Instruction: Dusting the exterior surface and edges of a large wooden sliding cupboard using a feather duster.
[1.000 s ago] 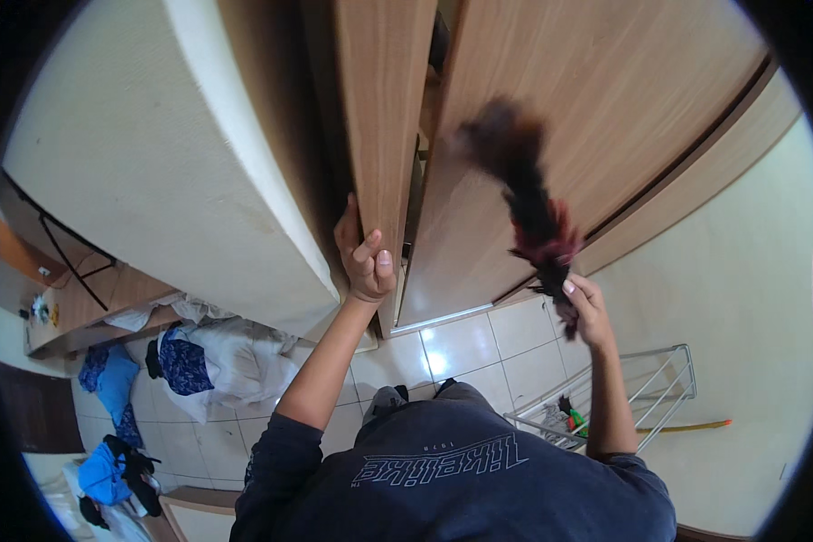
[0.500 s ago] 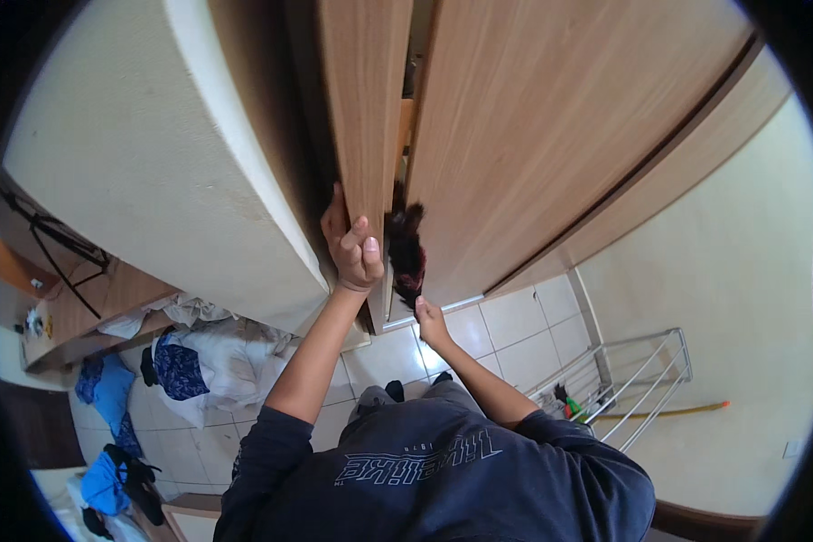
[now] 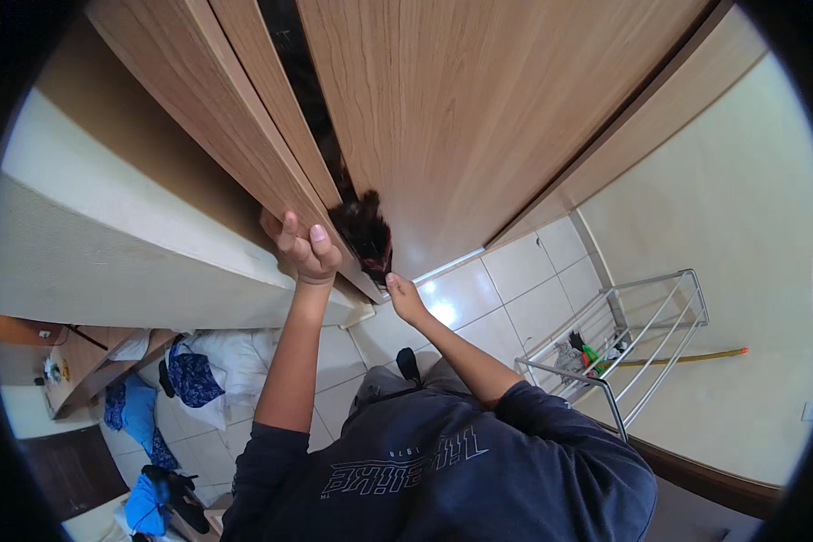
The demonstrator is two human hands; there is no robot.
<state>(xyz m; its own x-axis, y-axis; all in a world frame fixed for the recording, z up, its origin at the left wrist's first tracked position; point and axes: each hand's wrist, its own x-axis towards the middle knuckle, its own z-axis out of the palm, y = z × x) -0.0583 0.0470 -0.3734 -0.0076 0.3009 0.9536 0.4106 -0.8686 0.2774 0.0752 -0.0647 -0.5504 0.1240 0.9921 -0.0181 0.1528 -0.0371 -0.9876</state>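
At its edge, a light wood-grain wardrobe door (image 3: 217, 99) is gripped by my left hand (image 3: 303, 251), the fingers curled around its left side. My right hand (image 3: 406, 298) is closed on the lower end of a dark, fluffy feather duster (image 3: 366, 237) with some red in it. The duster's head sits low at the narrow gap between that door and a wide wood-grain panel (image 3: 479, 117) on the right. Its handle is mostly hidden in my fist. Inside the gap it is dark, and what lies there cannot be made out.
A metal rack (image 3: 641, 334) stands at the right on the tiled floor (image 3: 461, 294), beside a long yellowish stick (image 3: 696, 359). On the left are a cream wall edge (image 3: 181, 271), a white cloth pile (image 3: 244, 361) with dark blue fabric, and blue clothes (image 3: 140, 415).
The door edge and my left hand have shifted left in view, and the dark gap shows more plainly. The duster and my right hand have moved slightly left; the whole view has turned a little.
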